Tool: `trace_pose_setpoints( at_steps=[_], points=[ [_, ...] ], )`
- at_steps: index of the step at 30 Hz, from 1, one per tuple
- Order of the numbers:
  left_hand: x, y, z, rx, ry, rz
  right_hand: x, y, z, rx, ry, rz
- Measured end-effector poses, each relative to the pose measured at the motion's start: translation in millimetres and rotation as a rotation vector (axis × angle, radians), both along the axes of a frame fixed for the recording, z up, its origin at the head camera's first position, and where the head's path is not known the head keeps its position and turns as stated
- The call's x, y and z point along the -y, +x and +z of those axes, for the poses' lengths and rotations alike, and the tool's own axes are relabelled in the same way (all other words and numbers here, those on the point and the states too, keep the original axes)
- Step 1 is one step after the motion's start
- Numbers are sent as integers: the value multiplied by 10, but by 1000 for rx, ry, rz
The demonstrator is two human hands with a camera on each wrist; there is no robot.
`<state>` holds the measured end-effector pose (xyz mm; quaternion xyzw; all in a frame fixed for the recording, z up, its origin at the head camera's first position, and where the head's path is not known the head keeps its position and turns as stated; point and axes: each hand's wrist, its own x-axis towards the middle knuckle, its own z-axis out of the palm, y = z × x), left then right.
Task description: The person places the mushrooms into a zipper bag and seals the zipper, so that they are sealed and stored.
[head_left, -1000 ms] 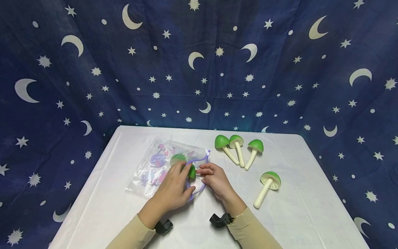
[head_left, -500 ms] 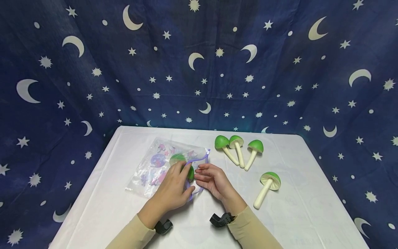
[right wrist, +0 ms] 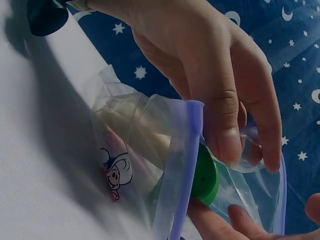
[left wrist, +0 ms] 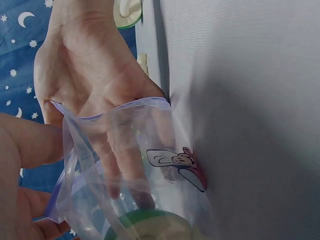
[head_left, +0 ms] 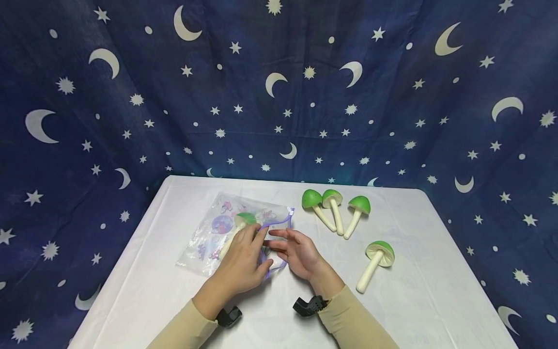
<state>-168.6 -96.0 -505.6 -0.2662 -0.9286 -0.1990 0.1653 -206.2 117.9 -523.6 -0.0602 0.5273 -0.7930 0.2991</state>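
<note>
1. Well, the person's left hand [head_left: 241,264] lies over the clear plastic bag [head_left: 193,254], fingers and thumb grasping it by its purple-edged mouth.
2. The right hand [head_left: 302,253] reaches into that mouth from the other side, its fingers extended and clasping nothing; inside, they come up against a green cap [right wrist: 206,175].
3. Through the printed plastic I see a mushroom [head_left: 246,218], lying inside the bag with its pale stem running under the left hand. Whether this is the cap those fingers meet, I cannot tell.
4. To the right of the bag, three loose mushrooms [head_left: 335,215] lie close together near the far edge of the white table [head_left: 414,315], green caps away from the person.
5. One more, a single mushroom [head_left: 380,253], lies apart, nearer the right sleeve [head_left: 355,317].
6. Behind it all hangs a dark blue cloth [head_left: 244,29] patterned with moons and stars.
</note>
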Motion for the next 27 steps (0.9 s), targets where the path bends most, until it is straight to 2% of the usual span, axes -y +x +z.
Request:
trace_pose_setpoints(
  at_steps=[3,10,27],
  points=[
    [-2,-7,1,-7,-1,0,7,3,4,-7,5,6],
    [-5,-13,-2,5,-13,6,-83,-5,12,20,-15,-47],
    [-4,-9,6,16,-2,12,-237,61,144,16,-67,-34]
  ],
)
